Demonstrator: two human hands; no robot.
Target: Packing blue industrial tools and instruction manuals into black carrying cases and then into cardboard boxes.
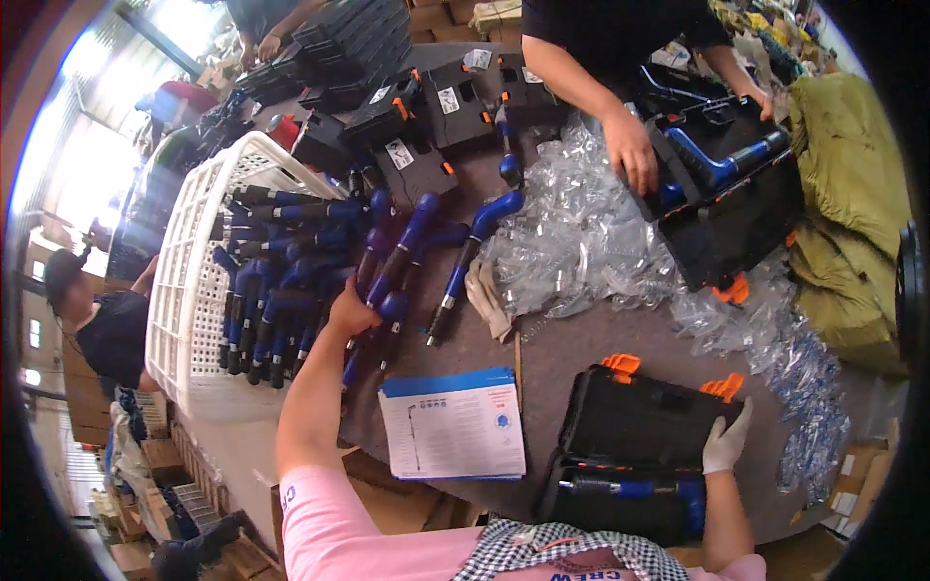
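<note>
My bare left hand [353, 310] reaches to the tools beside the white basket, its fingers closed round a blue-and-black angled tool [392, 254]; part of the grip is hidden. My right hand [727, 442], in a pale glove, grips the right edge of the raised lid of a black plastic case [639, 426] with orange latches [721, 387]. In the lower half of that case lies another blue-and-black tool [635, 489]. A stack of printed leaflets [453, 436] lies between my arms. One more angled tool [475, 254] rests on the table right of my left hand.
The white plastic basket [184, 290] at left is full of similar tools. Clear plastic bags [572, 223] and a loose glove [487, 298] lie mid-table. Closed black cases [415, 167] stand at the back. Across the table, a person's hands [632, 153] handle an open case [727, 232].
</note>
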